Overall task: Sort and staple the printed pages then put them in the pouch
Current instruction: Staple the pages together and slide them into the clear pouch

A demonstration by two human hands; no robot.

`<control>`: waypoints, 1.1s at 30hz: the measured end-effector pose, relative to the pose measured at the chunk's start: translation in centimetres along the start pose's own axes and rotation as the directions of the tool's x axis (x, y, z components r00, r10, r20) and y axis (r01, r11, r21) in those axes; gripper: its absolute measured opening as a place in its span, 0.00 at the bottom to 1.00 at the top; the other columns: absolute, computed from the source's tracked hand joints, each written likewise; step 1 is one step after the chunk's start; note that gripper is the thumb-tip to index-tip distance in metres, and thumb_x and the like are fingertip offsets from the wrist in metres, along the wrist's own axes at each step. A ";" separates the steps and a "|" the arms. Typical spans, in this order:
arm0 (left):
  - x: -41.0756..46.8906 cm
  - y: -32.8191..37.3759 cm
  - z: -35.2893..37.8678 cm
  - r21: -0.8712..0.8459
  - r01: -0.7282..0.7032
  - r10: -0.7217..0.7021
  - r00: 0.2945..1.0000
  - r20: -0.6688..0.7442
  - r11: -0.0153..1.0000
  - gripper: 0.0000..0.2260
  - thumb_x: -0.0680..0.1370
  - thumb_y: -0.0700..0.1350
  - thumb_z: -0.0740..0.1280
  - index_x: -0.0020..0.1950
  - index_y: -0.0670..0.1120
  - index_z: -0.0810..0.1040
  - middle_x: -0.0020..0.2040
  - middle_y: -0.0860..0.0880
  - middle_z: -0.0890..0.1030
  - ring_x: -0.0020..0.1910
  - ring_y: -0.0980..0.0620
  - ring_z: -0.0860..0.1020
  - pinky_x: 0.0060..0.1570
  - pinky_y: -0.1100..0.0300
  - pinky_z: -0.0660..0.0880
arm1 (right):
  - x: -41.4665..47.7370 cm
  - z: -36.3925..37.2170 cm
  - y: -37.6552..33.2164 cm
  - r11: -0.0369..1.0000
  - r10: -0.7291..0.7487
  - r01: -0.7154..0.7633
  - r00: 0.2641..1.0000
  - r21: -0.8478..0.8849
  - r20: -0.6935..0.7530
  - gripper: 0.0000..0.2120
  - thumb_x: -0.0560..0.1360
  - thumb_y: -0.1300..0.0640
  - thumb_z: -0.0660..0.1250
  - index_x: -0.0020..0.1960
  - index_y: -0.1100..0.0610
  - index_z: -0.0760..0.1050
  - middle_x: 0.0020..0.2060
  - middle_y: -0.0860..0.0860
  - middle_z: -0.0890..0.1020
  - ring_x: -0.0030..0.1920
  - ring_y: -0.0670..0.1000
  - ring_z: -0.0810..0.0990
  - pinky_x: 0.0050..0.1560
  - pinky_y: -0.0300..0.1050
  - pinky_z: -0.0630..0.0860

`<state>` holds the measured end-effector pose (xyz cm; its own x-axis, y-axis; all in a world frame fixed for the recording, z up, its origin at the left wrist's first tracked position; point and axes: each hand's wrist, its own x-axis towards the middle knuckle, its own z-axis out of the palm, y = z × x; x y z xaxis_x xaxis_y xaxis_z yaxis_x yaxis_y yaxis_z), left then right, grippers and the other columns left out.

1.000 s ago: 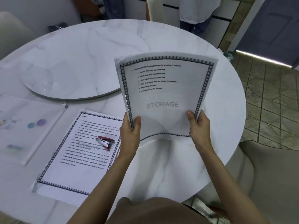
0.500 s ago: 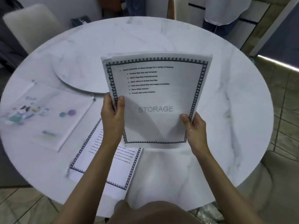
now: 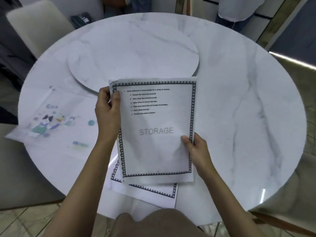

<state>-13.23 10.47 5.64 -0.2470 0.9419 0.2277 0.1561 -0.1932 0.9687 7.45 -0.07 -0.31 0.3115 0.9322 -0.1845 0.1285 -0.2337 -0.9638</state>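
Table (image 3: 239, 117) of marble over tiled floor (image 3: 25, 221) bears turntable (image 3: 133, 53); left hand (image 3: 107, 115) and right hand (image 3: 196, 147) grip printed pages (image 3: 157, 142).

Only one camera is looking, from the person's head. It is pointing forward and down at the round table (image 3: 239, 100), from close above. The left hand (image 3: 107, 115), right hand (image 3: 196, 147) and printed pages (image 3: 157, 144) are sitting near the middle of its view.
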 end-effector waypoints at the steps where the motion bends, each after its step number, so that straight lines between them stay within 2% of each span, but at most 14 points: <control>1: 0.4 -0.7 -0.4 0.004 0.016 -0.016 1.000 0.000 1.000 0.02 0.80 0.45 0.60 0.49 0.50 0.72 0.42 0.59 0.76 0.41 0.65 0.74 0.44 0.66 0.72 | -0.4 0.7 0.3 1.000 0.025 -0.025 1.000 -0.017 -0.002 0.06 0.78 0.55 0.62 0.54 0.51 0.75 0.47 0.42 0.80 0.51 0.45 0.80 0.54 0.42 0.77; 3: 1.0 -2.2 -1.2 0.021 0.049 -0.049 0.999 0.004 0.999 0.04 0.80 0.47 0.60 0.49 0.47 0.72 0.42 0.58 0.76 0.41 0.65 0.73 0.43 0.68 0.71 | -1.0 2.0 1.1 0.995 0.068 -0.068 0.998 -0.071 -0.005 0.07 0.78 0.54 0.62 0.53 0.52 0.75 0.48 0.46 0.81 0.51 0.49 0.80 0.55 0.47 0.77; 5: 1.4 -3.5 -1.9 0.070 0.071 -0.074 0.997 0.035 0.995 0.06 0.80 0.47 0.60 0.49 0.46 0.72 0.42 0.58 0.75 0.38 0.70 0.73 0.39 0.74 0.69 | -1.7 3.1 1.8 0.988 0.108 -0.109 0.994 -0.106 -0.010 0.08 0.78 0.52 0.62 0.55 0.53 0.75 0.51 0.48 0.81 0.52 0.49 0.79 0.54 0.46 0.76; 7: 1.6 -4.9 -2.4 0.124 0.098 -0.109 0.991 0.080 0.987 0.05 0.80 0.46 0.60 0.49 0.46 0.72 0.41 0.59 0.75 0.36 0.72 0.73 0.37 0.78 0.68 | -2.1 3.9 2.5 0.979 0.144 -0.145 0.989 -0.141 -0.019 0.06 0.78 0.53 0.61 0.52 0.52 0.75 0.48 0.47 0.80 0.50 0.47 0.78 0.48 0.39 0.75; 8: 1.7 -5.7 -2.8 0.150 0.113 -0.129 0.986 0.102 0.982 0.04 0.80 0.46 0.60 0.49 0.46 0.72 0.41 0.60 0.75 0.37 0.71 0.73 0.36 0.78 0.68 | -2.3 4.3 2.6 0.972 0.154 -0.157 0.988 -0.175 -0.028 0.04 0.78 0.53 0.61 0.47 0.49 0.74 0.44 0.45 0.79 0.46 0.46 0.77 0.43 0.33 0.72; 11: 2.2 -8.0 -3.6 0.188 0.148 -0.178 0.972 0.156 0.971 0.05 0.80 0.45 0.60 0.50 0.46 0.72 0.41 0.59 0.75 0.40 0.65 0.73 0.38 0.74 0.69 | -2.8 4.9 2.8 0.941 0.133 -0.136 0.991 -0.309 -0.029 0.14 0.78 0.56 0.62 0.36 0.44 0.66 0.33 0.41 0.72 0.35 0.39 0.70 0.32 0.25 0.68; 13: 2.8 -9.7 -4.1 0.209 0.179 -0.221 0.956 0.195 0.961 0.05 0.80 0.46 0.59 0.49 0.45 0.72 0.40 0.57 0.75 0.41 0.58 0.73 0.42 0.67 0.71 | -2.8 5.0 3.1 0.913 0.098 -0.111 0.994 -0.393 -0.054 0.11 0.78 0.58 0.63 0.38 0.49 0.70 0.34 0.45 0.75 0.34 0.39 0.71 0.33 0.24 0.68; 15: 3.1 -11.2 -4.6 0.225 0.222 -0.272 0.936 0.224 0.949 0.05 0.80 0.46 0.60 0.49 0.45 0.73 0.41 0.52 0.77 0.43 0.51 0.75 0.47 0.56 0.73 | -2.5 4.6 3.3 0.889 0.060 -0.095 0.994 -0.448 -0.093 0.03 0.77 0.61 0.64 0.46 0.56 0.76 0.40 0.51 0.78 0.39 0.39 0.74 0.37 0.23 0.69; 17: 3.1 -12.0 -4.9 0.263 0.245 -0.311 0.917 0.248 0.933 0.06 0.80 0.48 0.60 0.51 0.47 0.74 0.47 0.45 0.79 0.48 0.48 0.76 0.51 0.52 0.74 | -1.9 4.0 3.2 0.848 -0.011 -0.054 0.993 -0.527 -0.119 0.06 0.76 0.63 0.64 0.52 0.61 0.77 0.44 0.52 0.78 0.41 0.40 0.74 0.40 0.23 0.68; 20: 2.8 -12.6 -5.0 0.290 0.260 -0.337 0.906 0.258 0.921 0.10 0.80 0.46 0.59 0.55 0.43 0.75 0.50 0.44 0.78 0.49 0.48 0.76 0.50 0.56 0.73 | -0.5 3.7 2.7 0.755 -0.094 -0.001 0.989 -0.656 -0.110 0.10 0.76 0.62 0.64 0.57 0.63 0.76 0.48 0.52 0.74 0.48 0.49 0.75 0.45 0.28 0.65; 23: 2.5 -12.5 -4.9 0.309 0.270 -0.351 0.904 0.243 0.912 0.12 0.81 0.45 0.59 0.58 0.39 0.75 0.47 0.48 0.75 0.49 0.49 0.74 0.50 0.58 0.70 | 1.1 3.8 2.9 0.650 -0.137 0.081 0.991 -0.755 -0.011 0.18 0.75 0.58 0.67 0.63 0.63 0.72 0.56 0.56 0.72 0.56 0.50 0.68 0.53 0.34 0.61; 26: 2.5 -12.6 -4.9 0.310 0.286 -0.364 0.902 0.233 0.907 0.12 0.80 0.46 0.59 0.57 0.40 0.76 0.48 0.49 0.76 0.48 0.49 0.75 0.49 0.58 0.70 | 2.1 4.2 2.8 0.563 -0.094 0.131 0.991 -0.816 0.095 0.23 0.74 0.57 0.68 0.67 0.61 0.68 0.60 0.57 0.71 0.62 0.55 0.67 0.56 0.36 0.62; 29: 2.7 -12.7 -5.1 0.318 0.293 -0.374 0.898 0.231 0.902 0.11 0.80 0.47 0.60 0.56 0.43 0.77 0.49 0.49 0.79 0.48 0.51 0.76 0.46 0.60 0.69 | 2.7 4.4 2.7 0.520 -0.047 0.141 0.989 -0.843 0.137 0.23 0.74 0.56 0.67 0.67 0.59 0.68 0.59 0.55 0.72 0.62 0.53 0.68 0.57 0.40 0.66; 33: 2.7 -12.3 -5.3 0.310 0.306 -0.381 0.899 0.217 0.900 0.09 0.79 0.47 0.61 0.53 0.44 0.77 0.46 0.50 0.79 0.42 0.56 0.75 0.39 0.71 0.68 | 3.4 4.2 2.3 0.481 0.041 0.155 0.979 -0.863 0.199 0.23 0.73 0.56 0.69 0.66 0.57 0.69 0.59 0.53 0.72 0.62 0.52 0.68 0.56 0.44 0.70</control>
<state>-20.87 13.89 -5.12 -0.0742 0.9798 -0.1857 0.3615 0.2000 0.9106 4.90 3.71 -3.95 0.1227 0.9582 -0.2586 0.9227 -0.2061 -0.3257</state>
